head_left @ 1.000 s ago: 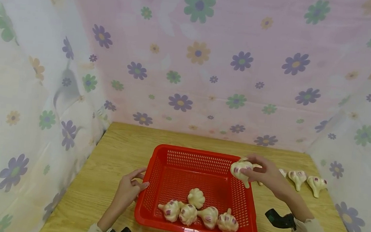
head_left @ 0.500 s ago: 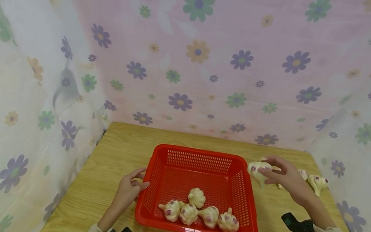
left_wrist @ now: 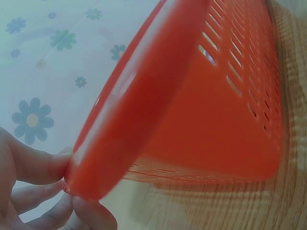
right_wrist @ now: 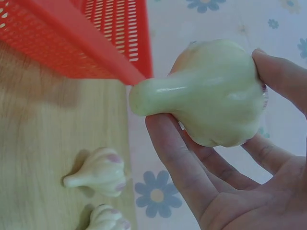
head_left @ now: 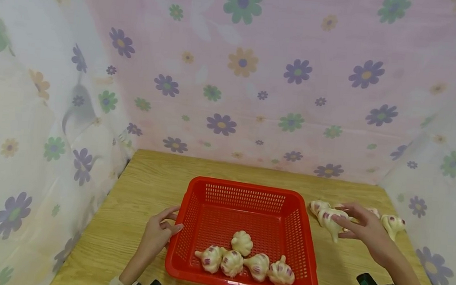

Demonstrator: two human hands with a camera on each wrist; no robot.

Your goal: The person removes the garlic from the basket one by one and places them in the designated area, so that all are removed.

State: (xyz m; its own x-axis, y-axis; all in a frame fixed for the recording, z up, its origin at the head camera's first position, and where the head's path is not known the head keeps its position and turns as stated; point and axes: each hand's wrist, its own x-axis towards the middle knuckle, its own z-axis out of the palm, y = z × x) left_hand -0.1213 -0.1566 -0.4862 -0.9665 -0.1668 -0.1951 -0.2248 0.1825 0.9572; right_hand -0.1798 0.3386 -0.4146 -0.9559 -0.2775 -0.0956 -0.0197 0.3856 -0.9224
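Observation:
A garlic bulb [head_left: 330,220] with purple marks is held between the thumb and fingers of my right hand [head_left: 368,232], to the right of the red basket. The right wrist view shows this garlic bulb [right_wrist: 220,96] close up, thumb on one side and fingers under its stem and body. My left hand [head_left: 156,233] pinches the left rim of the red plastic basket [head_left: 244,185]. Seen from the left wrist, the thumb lies on one side of the basket rim [left_wrist: 127,105] and the fingers curl on the other. Several garlic bulbs [head_left: 257,267] lie along the basket's near side.
On the table [head_left: 156,172] right of the basket, one garlic bulb [head_left: 318,207] sits behind the held one. Another garlic bulb [head_left: 393,224] lies near the table's right edge, partly behind the right hand. Flowered cloth [head_left: 264,96] hangs round the table.
My right hand has moved the held garlic bulb rightward and down, from over the basket's right rim to beside the basket. The left hand and basket stay in place.

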